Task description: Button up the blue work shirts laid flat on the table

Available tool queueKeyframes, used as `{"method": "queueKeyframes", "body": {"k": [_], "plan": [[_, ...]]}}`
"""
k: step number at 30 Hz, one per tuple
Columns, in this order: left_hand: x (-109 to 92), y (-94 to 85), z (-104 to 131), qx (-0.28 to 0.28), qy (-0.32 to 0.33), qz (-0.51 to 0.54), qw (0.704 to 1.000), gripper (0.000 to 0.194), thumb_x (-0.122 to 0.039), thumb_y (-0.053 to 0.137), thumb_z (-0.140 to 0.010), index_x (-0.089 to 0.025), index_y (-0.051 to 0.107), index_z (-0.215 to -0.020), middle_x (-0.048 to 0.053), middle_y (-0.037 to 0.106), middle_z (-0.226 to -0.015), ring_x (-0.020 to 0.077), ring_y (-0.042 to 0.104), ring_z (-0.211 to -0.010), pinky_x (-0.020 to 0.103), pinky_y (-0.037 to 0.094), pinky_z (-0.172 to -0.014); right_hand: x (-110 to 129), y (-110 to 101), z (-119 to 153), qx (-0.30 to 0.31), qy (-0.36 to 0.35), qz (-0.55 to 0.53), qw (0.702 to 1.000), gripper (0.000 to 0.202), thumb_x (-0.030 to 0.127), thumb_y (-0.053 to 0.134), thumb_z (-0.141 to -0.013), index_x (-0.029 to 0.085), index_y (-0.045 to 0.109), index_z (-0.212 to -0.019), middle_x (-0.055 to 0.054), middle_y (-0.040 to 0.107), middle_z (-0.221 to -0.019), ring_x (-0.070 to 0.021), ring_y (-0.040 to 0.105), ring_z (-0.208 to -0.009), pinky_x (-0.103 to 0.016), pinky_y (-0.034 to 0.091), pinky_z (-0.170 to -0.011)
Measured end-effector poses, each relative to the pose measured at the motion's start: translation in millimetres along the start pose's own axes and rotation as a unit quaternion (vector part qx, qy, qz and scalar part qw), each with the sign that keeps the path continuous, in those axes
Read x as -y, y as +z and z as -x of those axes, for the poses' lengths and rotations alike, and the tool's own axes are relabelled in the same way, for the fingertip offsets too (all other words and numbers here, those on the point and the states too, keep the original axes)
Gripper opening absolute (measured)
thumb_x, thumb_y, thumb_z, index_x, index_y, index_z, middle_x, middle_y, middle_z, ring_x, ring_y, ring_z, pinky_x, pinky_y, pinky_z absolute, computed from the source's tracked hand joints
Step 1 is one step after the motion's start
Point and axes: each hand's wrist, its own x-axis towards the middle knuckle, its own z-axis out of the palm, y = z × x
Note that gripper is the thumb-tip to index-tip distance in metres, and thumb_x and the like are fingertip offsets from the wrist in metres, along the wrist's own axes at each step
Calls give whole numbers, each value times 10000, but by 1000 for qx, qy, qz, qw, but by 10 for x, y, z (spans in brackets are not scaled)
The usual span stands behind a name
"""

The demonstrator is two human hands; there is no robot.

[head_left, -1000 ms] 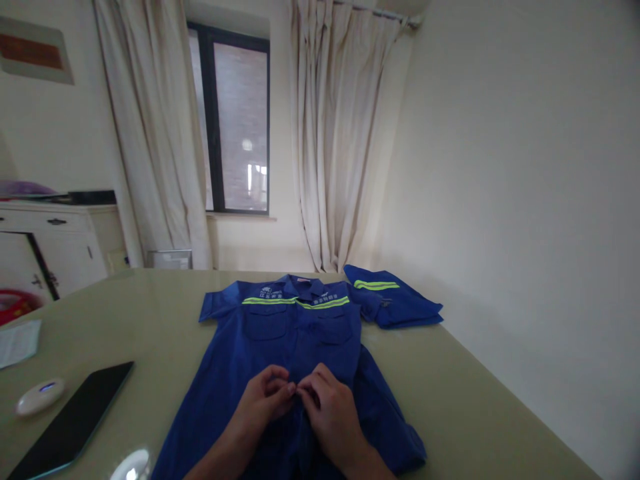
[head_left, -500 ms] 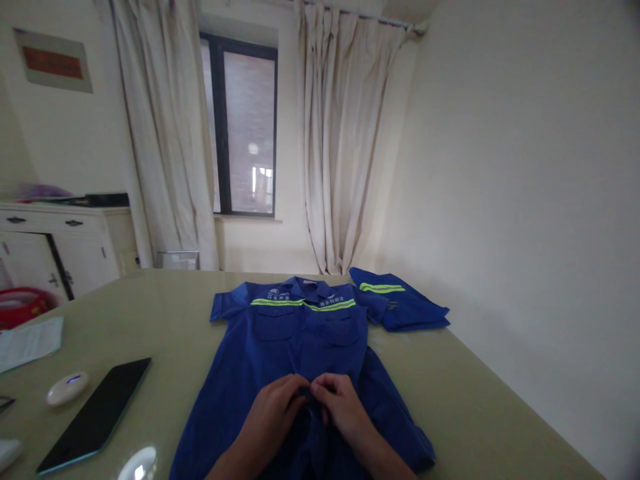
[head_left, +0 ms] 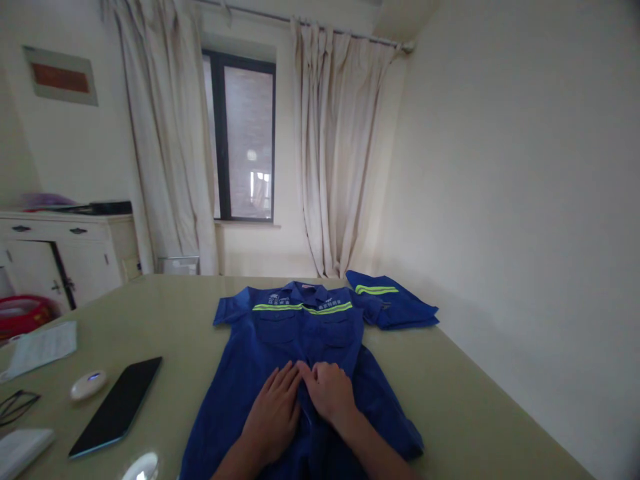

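A blue short-sleeved work shirt [head_left: 277,328] lies front up on the table, its collar at the far end. A yellow-green reflective stripe and white lettering cross its chest above two flap pockets. My left hand [head_left: 274,408] rests flat on the shirt's lower front, left of the button line, with fingers stretched forward. Beside it, my right hand [head_left: 330,393] is curled at the front opening, the thumb pointing toward the left fingertips. Fabric bunches in a ridge between the two hands. The shirt's near end runs out of view beneath my forearms.
A folded blue garment [head_left: 400,310] with a matching stripe lies at the far right, touching the shirt's sleeve. To the left on the table [head_left: 165,313] are a black tablet [head_left: 117,405], a white oval device [head_left: 89,385], glasses [head_left: 17,405] and paper [head_left: 43,348].
My left hand has gone from pinching the shirt front to lying flat on it. My right hand has curled beside it. The view has shifted slightly.
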Motion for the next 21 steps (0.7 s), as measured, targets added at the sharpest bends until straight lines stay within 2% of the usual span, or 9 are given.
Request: {"method": "queueKeyframes", "body": {"k": [3,5,8,11,14,17,21], "plan": [[-57,4,174,17,11,-15,1000,536,-349,430,-998,-317,413,-1532,28,397,-1615,265,355,-1494,508,299,-1230,63,17,-107,8,30,91,995,395,558,603,-895,187,710,-980,-166,756,-911,-319,730,-877,-368,490,-731],[-47,-15,275,24,-6,-15,1000,556,-333,450,-986,-324,400,-1539,21,398,-1614,264,380,-1481,489,327,-1219,44,81,-116,13,35,85,996,286,404,633,-876,200,693,-1068,-151,763,-965,-303,735,-892,-360,496,-744],[0,-103,295,24,-55,-14,998,574,-201,458,-937,-316,472,-1499,22,496,-1558,247,478,-1410,436,380,-1181,-50,185,-81,10,26,20,999,218,221,565,-867,240,714,-1025,-101,775,-957,-264,738,-877,-316,480,-723],[9,-240,75,17,-112,-23,993,456,-176,381,-965,-275,642,-1325,73,670,-1351,250,611,-1243,432,450,-1083,-147,219,-84,2,12,-92,996,192,206,545,-870,241,730,-906,-53,769,-864,-224,723,-814,-273,448,-685],[-11,-323,-276,24,-153,-45,987,342,-251,412,-989,-238,696,-1179,108,711,-1152,274,662,-1091,439,491,-973,-205,209,-140,-9,6,-198,980,164,242,557,-876,212,696,-795,-19,719,-739,-186,674,-705,-251,424,-644],[12,-275,-507,25,-129,-5,991,225,-246,498,-955,-233,693,-1067,82,679,-1087,246,652,-1033,376,496,-919,-239,217,-190,-46,12,-260,965,129,255,574,-857,203,666,-782,-6,689,-717,-178,643,-677,-250,428,-637],[108,-99,-501,3,-94,81,992,179,-265,482,-972,-234,655,-938,50,657,-1024,220,628,-1006,348,475,-927,-242,245,-197,-63,44,-301,950,99,285,628,-819,199,641,-772,-5,672,-705,-180,629,-653,-254,430,-614]]}}
